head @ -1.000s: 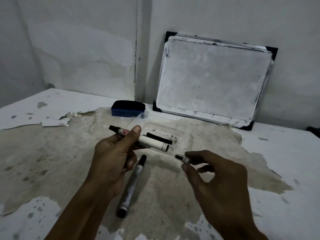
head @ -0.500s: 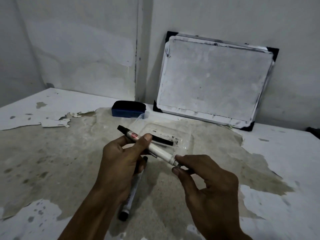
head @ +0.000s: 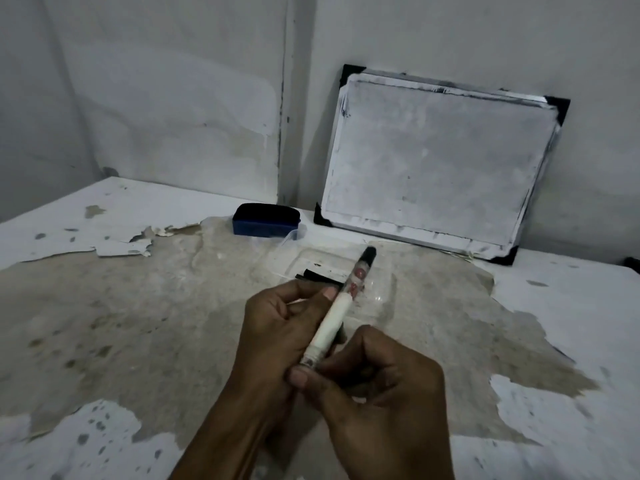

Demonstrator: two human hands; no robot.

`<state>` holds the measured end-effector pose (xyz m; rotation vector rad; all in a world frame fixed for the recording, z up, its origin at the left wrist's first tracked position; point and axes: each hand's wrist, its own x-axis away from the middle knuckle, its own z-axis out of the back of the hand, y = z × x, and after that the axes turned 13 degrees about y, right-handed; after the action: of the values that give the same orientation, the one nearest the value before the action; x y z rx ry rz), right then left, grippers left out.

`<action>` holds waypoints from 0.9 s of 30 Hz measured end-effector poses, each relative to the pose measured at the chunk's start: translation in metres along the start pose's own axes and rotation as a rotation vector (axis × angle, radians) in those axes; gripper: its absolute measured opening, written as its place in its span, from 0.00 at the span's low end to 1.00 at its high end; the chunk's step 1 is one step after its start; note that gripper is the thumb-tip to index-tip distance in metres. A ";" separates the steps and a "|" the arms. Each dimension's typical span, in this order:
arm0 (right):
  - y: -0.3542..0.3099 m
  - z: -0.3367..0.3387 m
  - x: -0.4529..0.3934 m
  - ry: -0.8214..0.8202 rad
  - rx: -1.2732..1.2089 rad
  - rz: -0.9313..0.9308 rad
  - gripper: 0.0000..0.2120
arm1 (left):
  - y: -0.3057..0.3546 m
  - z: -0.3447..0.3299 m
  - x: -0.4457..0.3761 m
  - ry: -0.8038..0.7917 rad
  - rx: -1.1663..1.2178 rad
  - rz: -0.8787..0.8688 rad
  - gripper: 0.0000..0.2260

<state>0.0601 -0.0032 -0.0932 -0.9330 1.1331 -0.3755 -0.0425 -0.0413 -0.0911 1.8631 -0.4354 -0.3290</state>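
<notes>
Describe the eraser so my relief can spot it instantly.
Find the whiteboard leaning against the back wall. Just left of its lower-left corner, on the table, sits the eraser. It is the only blue block with a dark top, unlike the slim marker.

The counter (head: pixel 145 323) looks rough, its white paint peeling; the marker (head: pixel 334 323) smooth plastic; the tray (head: pixel 381 296) clear, glossy plastic.

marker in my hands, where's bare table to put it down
Bare table lies left of the left hand holding the marker, in front of the eraser; also right of the right hand. Crowded: the clear tray ahead, below the whiteboard.
</notes>
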 end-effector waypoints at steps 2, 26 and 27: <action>-0.001 0.002 -0.008 0.002 -0.020 0.044 0.13 | 0.006 0.001 -0.001 0.044 0.052 -0.036 0.06; 0.012 0.075 0.007 -0.139 0.348 -0.441 0.11 | 0.011 0.003 0.041 0.116 -1.636 -0.366 0.10; 0.010 0.077 0.007 -0.151 0.366 -0.427 0.11 | 0.007 0.003 0.041 0.119 -1.650 -0.356 0.11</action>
<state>0.1300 0.0314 -0.0963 -0.8552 0.6893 -0.8166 -0.0083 -0.0648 -0.0859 0.3049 0.2728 -0.5615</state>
